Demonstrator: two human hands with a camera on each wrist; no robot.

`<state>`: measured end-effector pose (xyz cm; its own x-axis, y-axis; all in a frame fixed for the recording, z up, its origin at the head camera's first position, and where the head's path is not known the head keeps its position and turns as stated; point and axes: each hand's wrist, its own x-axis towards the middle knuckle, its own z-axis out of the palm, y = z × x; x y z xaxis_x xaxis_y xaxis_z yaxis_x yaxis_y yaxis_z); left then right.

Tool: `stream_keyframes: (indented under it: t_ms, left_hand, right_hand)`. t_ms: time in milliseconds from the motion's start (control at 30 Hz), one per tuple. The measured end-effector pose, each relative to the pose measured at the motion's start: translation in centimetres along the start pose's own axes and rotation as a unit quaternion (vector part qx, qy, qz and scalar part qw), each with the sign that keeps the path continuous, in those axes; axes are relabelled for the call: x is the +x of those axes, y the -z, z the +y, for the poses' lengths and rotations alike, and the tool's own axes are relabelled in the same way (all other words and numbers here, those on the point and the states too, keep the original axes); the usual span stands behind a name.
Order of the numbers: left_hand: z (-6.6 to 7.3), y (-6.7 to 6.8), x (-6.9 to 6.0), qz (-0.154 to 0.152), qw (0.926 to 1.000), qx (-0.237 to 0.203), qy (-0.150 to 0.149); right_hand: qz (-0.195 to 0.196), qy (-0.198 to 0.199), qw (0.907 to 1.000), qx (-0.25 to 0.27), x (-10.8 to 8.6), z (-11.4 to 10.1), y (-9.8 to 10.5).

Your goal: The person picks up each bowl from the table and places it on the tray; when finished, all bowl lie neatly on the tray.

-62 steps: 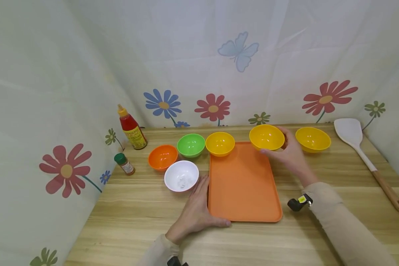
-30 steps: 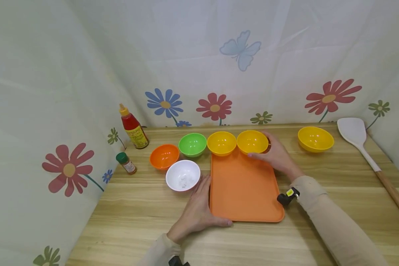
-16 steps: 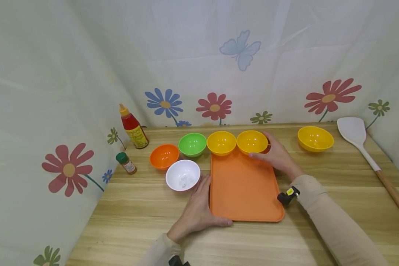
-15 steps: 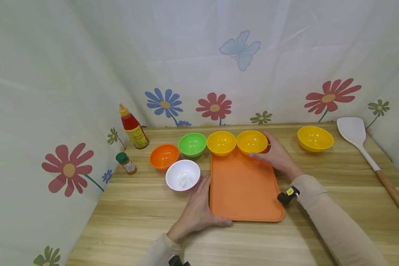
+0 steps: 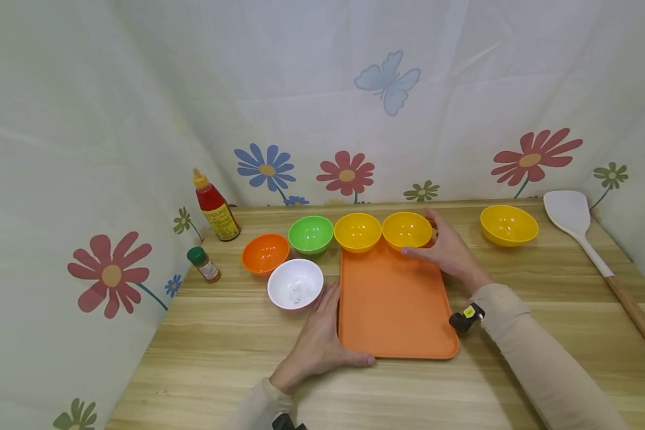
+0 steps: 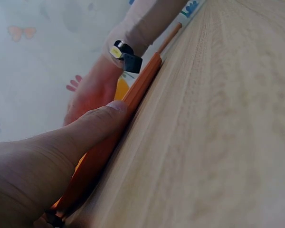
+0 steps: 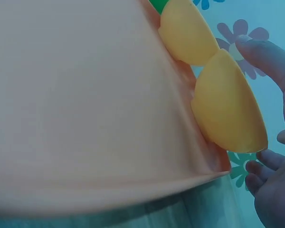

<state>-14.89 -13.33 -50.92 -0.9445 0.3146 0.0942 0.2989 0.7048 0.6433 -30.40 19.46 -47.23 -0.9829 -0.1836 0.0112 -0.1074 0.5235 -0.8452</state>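
Observation:
In the head view my left hand (image 5: 317, 343) lies at the near left corner of an orange tray (image 5: 398, 316), fingers straight along its left side and thumb at its front edge. My right hand (image 5: 454, 254) is spread around the right side of a yellow bowl (image 5: 407, 230). In the right wrist view, the thumb (image 7: 263, 54) stands off from that bowl (image 7: 230, 107) and the other fingertips are close to its rim. A second yellow bowl (image 5: 358, 232) sits against it on the left. Both bowls are at the tray's far end.
Left of the tray stand a green bowl (image 5: 310, 234), an orange bowl (image 5: 266, 254) and a white bowl (image 5: 295, 284). Further left are a red sauce bottle (image 5: 215, 209) and a green-capped jar (image 5: 204, 264). At right are another yellow bowl (image 5: 509, 226) and a spatula (image 5: 586, 245).
My right hand has brought the yellow bowl left and down, beside the other yellow bowl on the tray; its fingers have just loosened. The left hand has stayed at the tray corner.

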Motion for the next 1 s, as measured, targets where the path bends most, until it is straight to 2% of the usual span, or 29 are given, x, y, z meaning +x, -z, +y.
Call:
stream_keyframes:
  t_ms: [133,333,600,833,1000]
  left_hand:
    - [0.0,0.0,0.0,0.0,1.0,0.0,-0.001]
    - [0.1,0.0,0.0,-0.001,1.0,-0.002,0.001]
    - [0.2,0.0,-0.1,0.001,1.0,0.003,0.0]
    - [0.4,0.1,-0.1,0.001,1.0,0.002,-0.002]
    - [0.5,0.2,-0.2,0.002,1.0,-0.001,-0.006]
  right_hand:
    - [0.019,0.0,0.9998,0.007,-0.2,-0.6,0.3]
    - [0.05,0.034,0.998,0.019,-0.5,-1.4,1.6]
    - [0.071,0.035,0.9968,0.005,-1.4,-1.9,5.6]
    - [0.126,0.035,0.9913,0.009,-2.0,-0.7,9.1]
    - [0.152,0.02,0.9881,0.014,-2.5,0.1,10.9]
